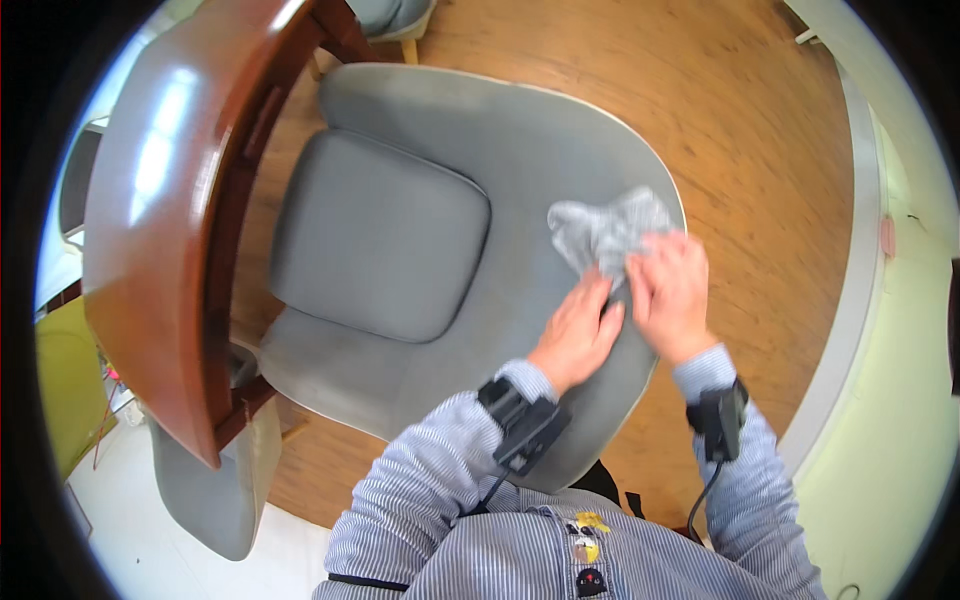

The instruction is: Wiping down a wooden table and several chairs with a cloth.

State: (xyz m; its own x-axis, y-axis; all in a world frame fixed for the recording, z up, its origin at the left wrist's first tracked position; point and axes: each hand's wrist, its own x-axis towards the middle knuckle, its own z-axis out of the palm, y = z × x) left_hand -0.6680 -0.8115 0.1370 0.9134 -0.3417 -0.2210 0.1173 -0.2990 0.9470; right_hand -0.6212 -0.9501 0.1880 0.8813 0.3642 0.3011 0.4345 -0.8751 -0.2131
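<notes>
A crumpled grey cloth (600,225) lies against the inner backrest of a grey upholstered chair (525,150), near its light-edged rim. My right hand (671,289) grips the cloth's near right part, its fingers bent over it. Just left of it, my left hand (577,330) touches the cloth's lower edge with its fingertips; whether it pinches the fabric is hard to tell. The chair's seat cushion (382,232) lies to the left of both hands. Both hands and the cloth are slightly blurred.
A glossy reddish-brown wooden table (165,247) stands at the left, close to the seat. Another grey chair (206,480) is at the lower left, and part of one (390,19) shows at the top. A pale wall (885,360) rises on the right beyond the wood-look floor (750,135).
</notes>
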